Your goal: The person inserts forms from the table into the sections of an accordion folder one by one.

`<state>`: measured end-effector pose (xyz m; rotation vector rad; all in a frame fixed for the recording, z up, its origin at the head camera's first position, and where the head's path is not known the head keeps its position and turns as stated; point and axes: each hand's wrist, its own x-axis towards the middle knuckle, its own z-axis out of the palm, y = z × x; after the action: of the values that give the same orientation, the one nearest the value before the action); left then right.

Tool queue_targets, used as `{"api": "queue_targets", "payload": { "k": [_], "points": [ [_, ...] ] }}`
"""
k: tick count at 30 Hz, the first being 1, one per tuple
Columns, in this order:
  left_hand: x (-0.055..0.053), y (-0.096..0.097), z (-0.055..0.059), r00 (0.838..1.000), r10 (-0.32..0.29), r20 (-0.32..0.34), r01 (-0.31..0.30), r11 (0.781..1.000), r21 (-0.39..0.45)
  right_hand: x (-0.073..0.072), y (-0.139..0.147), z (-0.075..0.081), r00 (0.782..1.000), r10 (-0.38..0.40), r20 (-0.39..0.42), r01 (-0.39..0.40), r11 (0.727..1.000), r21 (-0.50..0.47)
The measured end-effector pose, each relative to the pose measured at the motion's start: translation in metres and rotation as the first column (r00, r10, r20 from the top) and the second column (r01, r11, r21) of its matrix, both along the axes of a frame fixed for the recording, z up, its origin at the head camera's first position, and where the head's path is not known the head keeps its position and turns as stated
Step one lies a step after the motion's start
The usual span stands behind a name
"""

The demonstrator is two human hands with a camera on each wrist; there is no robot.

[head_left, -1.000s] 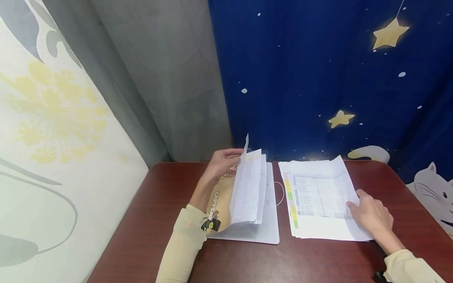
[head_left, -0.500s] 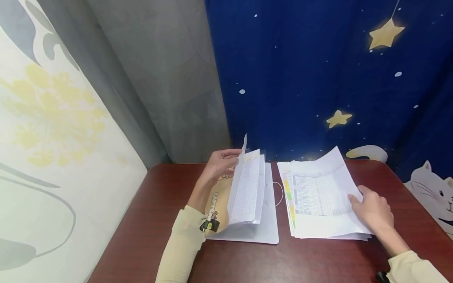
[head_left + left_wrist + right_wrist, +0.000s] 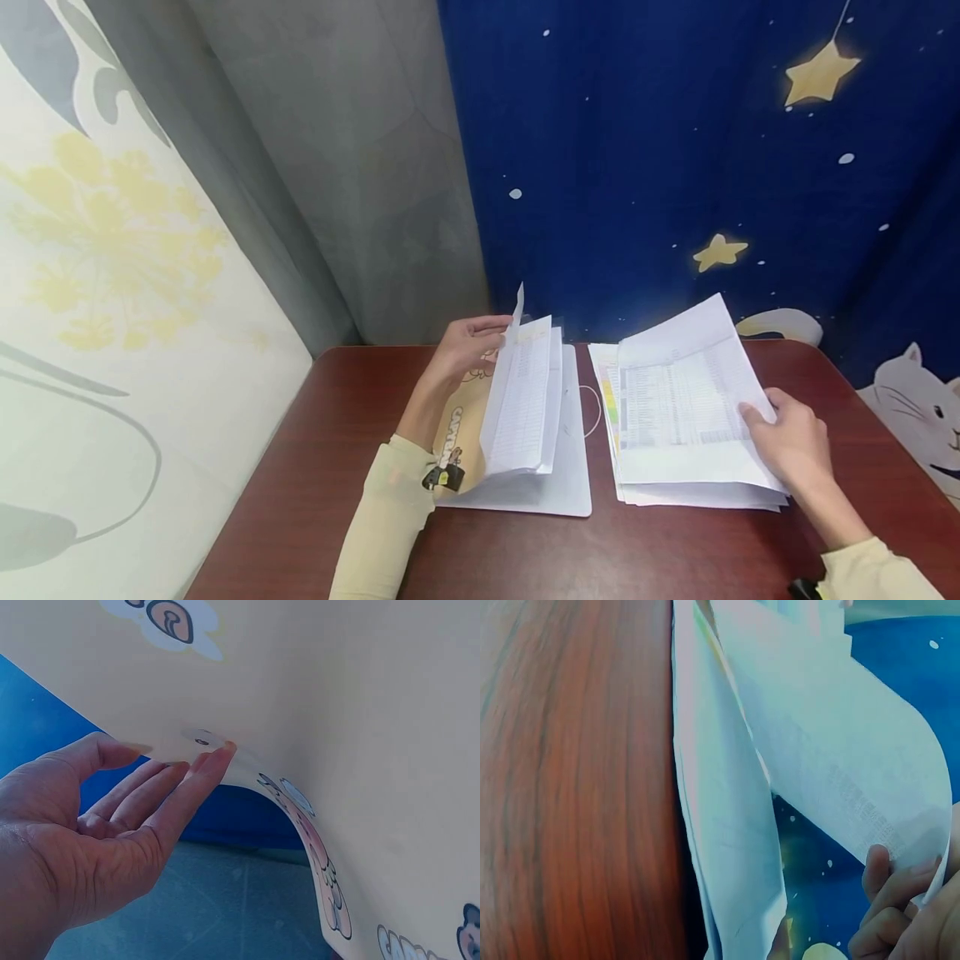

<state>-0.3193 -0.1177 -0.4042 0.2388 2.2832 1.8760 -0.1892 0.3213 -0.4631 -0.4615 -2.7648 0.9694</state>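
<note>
On the left, a folder [image 3: 573,492] with a beige cartoon cover [image 3: 360,735] stands partly opened, its printed sheets [image 3: 525,400] fanned upright over the white back. My left hand [image 3: 468,342] touches the outside of the raised cover near its top edge, fingers fairly straight, fingertips against the beige surface in the left wrist view. To the right, my right hand [image 3: 795,437] pinches the right edge of a sheet of paper [image 3: 675,392] printed with a table, thumb on top and fingers beneath. That sheet bows up from a stack of papers [image 3: 705,497] under it.
A white elastic loop [image 3: 597,421] sticks out from the folder's right side. Colour-marked edges [image 3: 609,400] show along the stack's left. The brown table [image 3: 525,558] ends at the back against a blue curtain [image 3: 600,167] and a grey one [image 3: 360,167].
My right hand has lifted the top sheet of paper; its far corner rises and its lower edge parts from the stack. My left hand and the folder stay nearly still.
</note>
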Motion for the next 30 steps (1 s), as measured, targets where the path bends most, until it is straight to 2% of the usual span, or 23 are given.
{"api": "queue_targets", "payload": {
  "k": [13,19,30],
  "points": [
    [0.0,-0.002,-0.001,1.0,0.001,-0.002,-0.001,1.0,0.013,0.0,-0.014,0.004,0.999,0.029,0.031,-0.025,0.992,-0.123],
    [0.002,-0.002,0.001,1.0,0.004,0.0,-0.004,1.0,0.009,-0.002,-0.026,0.003,0.997,0.072,0.039,-0.061,0.971,-0.23],
    [0.003,-0.003,0.002,1.0,0.0,0.002,0.0,1.0,0.019,-0.009,-0.047,-0.001,0.991,0.115,0.065,-0.086,0.937,-0.337]
  ]
}}
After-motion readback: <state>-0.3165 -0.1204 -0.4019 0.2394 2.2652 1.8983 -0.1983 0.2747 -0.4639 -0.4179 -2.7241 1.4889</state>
